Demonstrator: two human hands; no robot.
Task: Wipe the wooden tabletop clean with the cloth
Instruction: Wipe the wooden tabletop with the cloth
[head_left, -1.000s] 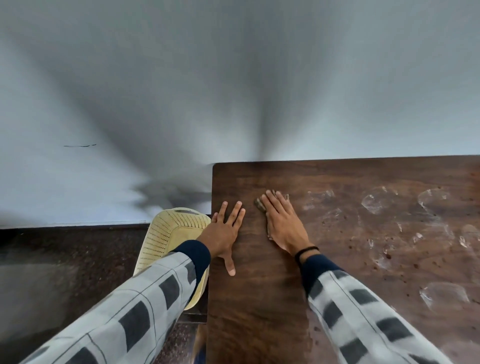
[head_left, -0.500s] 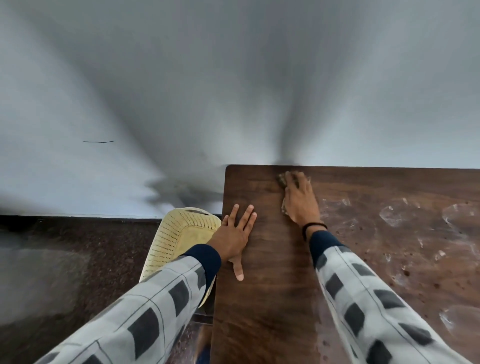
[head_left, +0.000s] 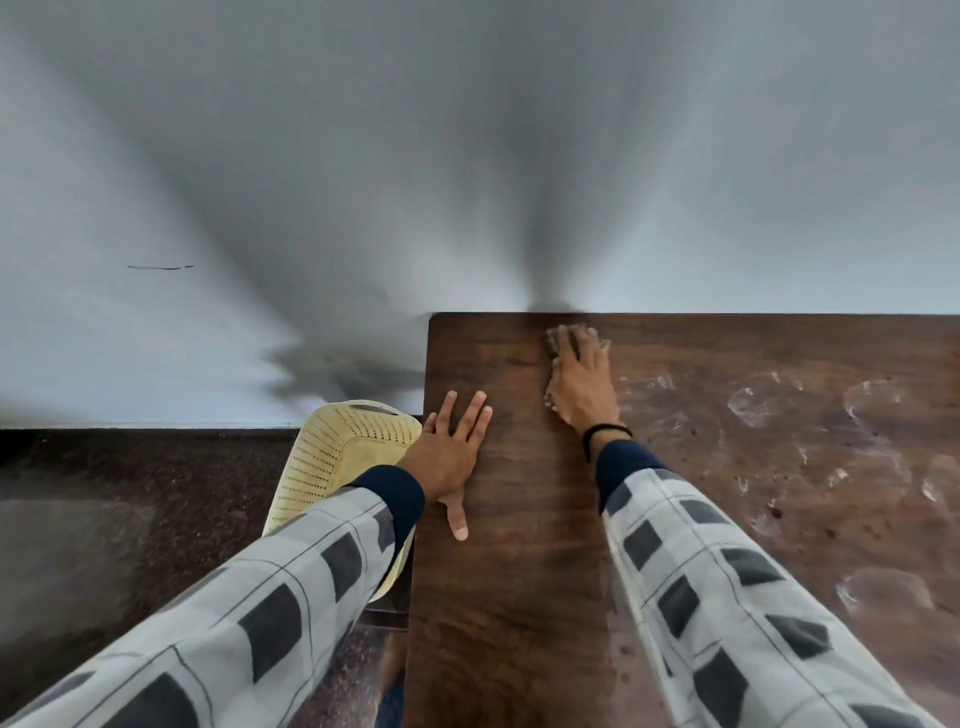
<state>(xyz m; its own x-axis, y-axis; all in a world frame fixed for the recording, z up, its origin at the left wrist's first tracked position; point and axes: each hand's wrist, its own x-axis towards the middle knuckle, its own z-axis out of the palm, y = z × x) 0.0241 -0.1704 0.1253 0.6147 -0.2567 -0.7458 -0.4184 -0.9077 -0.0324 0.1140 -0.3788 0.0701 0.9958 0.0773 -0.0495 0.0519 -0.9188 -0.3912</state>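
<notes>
I'm watching the right hand (head_left: 582, 387) pressing the cloth (head_left: 551, 342) under straight fingers (head_left: 573, 347) at the far edge of the tabletop (head_left: 519, 571); the left hand (head_left: 447, 453) is lying flat, fingers spread

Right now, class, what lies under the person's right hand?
A cloth, pressed flat on the wooden tabletop by the right hand. Only its edges show around the hand; the rest is covered.
</notes>
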